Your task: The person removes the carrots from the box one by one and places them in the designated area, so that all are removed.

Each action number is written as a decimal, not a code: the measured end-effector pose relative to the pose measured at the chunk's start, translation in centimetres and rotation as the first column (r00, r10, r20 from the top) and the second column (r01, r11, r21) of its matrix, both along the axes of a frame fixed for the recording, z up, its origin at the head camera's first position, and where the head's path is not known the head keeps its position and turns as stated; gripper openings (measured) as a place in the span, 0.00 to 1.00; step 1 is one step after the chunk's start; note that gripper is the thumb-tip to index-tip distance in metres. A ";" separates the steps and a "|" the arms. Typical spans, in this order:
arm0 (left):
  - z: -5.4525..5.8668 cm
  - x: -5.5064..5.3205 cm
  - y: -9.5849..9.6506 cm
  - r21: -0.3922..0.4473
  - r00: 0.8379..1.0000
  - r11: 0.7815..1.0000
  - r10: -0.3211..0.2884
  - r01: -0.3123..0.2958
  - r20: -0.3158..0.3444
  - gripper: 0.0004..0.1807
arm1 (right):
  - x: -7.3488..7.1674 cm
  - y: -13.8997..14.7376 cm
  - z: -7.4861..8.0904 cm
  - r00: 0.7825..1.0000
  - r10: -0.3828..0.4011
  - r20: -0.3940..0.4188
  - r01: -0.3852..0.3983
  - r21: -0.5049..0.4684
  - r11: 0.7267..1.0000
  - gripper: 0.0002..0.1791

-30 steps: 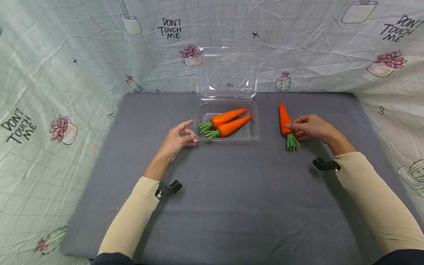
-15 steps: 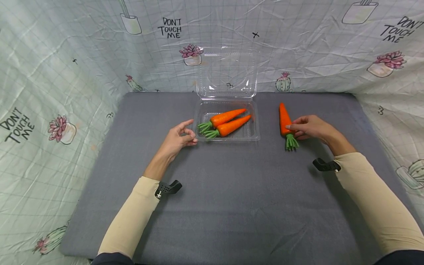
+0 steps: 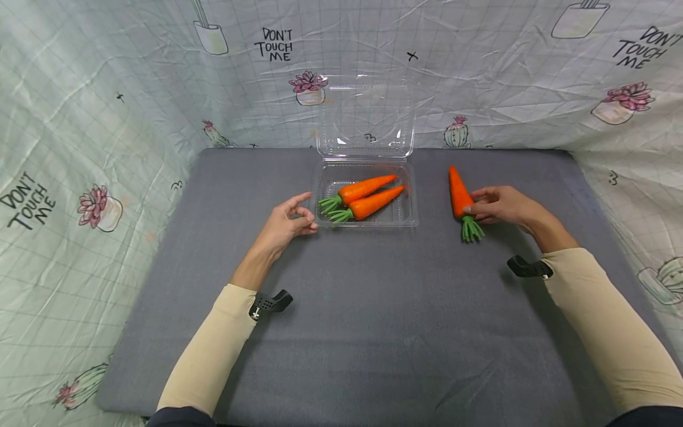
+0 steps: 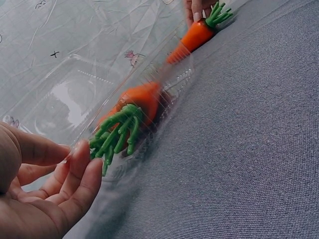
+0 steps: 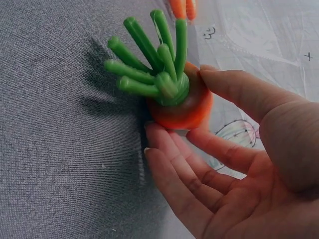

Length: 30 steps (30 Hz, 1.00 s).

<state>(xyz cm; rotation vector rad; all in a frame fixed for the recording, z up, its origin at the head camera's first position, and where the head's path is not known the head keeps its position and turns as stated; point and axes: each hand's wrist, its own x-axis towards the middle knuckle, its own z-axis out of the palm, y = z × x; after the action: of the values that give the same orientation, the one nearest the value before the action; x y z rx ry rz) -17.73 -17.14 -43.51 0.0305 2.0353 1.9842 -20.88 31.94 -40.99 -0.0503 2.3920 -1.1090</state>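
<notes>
The lone carrot [image 3: 458, 187] is on the right side of the bench [image 3: 400, 296], well apart from the clear box [image 3: 404, 214]. The right grip [image 3: 504, 206] holds it by its fat end, from the right side, with the thumb on one side and fingers on the other. Its green leaves [image 3: 471, 230] stick out on the near side of the grip, and its thin tip points to the far side. The left grip [image 3: 285, 225] pinches the clear box near its near left corner. Inside the box lie a near carrot [image 3: 376, 204] and a far carrot [image 3: 363, 188], side by side, with leaves to the left and tips to the right. The clear lid [image 3: 368, 115] stands up at the box's far side.
</notes>
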 end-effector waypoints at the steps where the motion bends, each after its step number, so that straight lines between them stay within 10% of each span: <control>1: 0.0 0.0 0.0 0.002 1.000 1.000 0.001 -0.001 0.003 0.34 | 0.0 0.1 0.0 1.000 0.003 -0.006 -0.003 0.004 1.000 0.41; 30: 0.0 0.0 0.1 0.020 1.000 1.000 0.011 -0.011 0.012 0.34 | 0.4 0.7 0.2 0.999 0.014 -0.051 -0.014 -0.007 1.000 0.41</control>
<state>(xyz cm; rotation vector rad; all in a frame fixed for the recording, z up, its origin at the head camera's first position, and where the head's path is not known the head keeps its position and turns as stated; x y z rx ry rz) -17.69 -17.09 -43.54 0.0118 2.0127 2.0069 -20.46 32.61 -40.79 -0.0983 2.4286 -1.1228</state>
